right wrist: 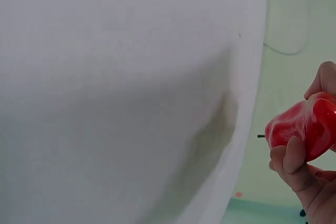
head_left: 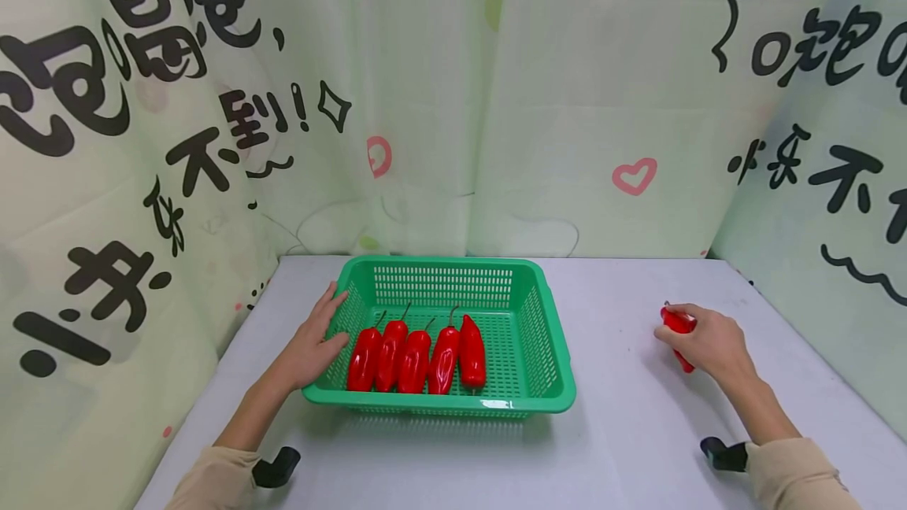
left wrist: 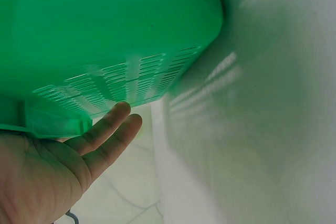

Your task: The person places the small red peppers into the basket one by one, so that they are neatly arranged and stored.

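My left hand (head_left: 317,343) holds the left rim of a green plastic basket (head_left: 560,352). Its thumb lies over the rim, while two fingers (left wrist: 113,142) extend outside, beside the slotted wall. Several glossy red chili peppers (head_left: 444,360) stand side by side in the basket's front left part, most with dark stems upward. Off to the right, my right hand (head_left: 711,341) pinches another red chili pepper (head_left: 679,323) between thumb and fingers. The right wrist view shows this pepper (right wrist: 294,124) raised off the table, its short dark stem pointing away from the hand.
A white-covered table (head_left: 609,447) carries the basket. Pale green curtains (head_left: 425,61) with black lettering and pink hearts enclose its back and sides. Black wrist straps (head_left: 276,468) show at both sleeves. Table surface lies between the basket and my right hand.
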A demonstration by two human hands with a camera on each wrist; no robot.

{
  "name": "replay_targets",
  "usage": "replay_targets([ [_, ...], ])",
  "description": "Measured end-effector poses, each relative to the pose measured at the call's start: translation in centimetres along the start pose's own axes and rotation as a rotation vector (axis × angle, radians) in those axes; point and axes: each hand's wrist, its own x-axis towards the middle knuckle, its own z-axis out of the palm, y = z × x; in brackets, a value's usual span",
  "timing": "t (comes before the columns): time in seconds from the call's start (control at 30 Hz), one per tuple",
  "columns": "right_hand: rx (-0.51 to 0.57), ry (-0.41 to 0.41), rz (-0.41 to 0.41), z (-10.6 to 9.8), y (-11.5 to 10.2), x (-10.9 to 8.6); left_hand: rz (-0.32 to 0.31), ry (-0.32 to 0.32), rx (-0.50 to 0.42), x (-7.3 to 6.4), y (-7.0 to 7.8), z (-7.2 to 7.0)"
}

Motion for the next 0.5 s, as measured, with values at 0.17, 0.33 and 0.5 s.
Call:
replay_targets([
  [0.17,0.000,0.000,-0.005,0.0,-0.9,-0.2,-0.001,-0.001,0.001,0.0,0.0,0.0],
  [0.33,-0.001,0.012,-0.008,-0.1,-1.7,-0.5,-0.003,-0.001,0.004,0.0,0.0,0.0],
  [0.5,0.007,0.022,-0.014,-0.4,-3.0,-0.8,-0.005,-0.003,0.003,0.0,0.1,-0.1],
])
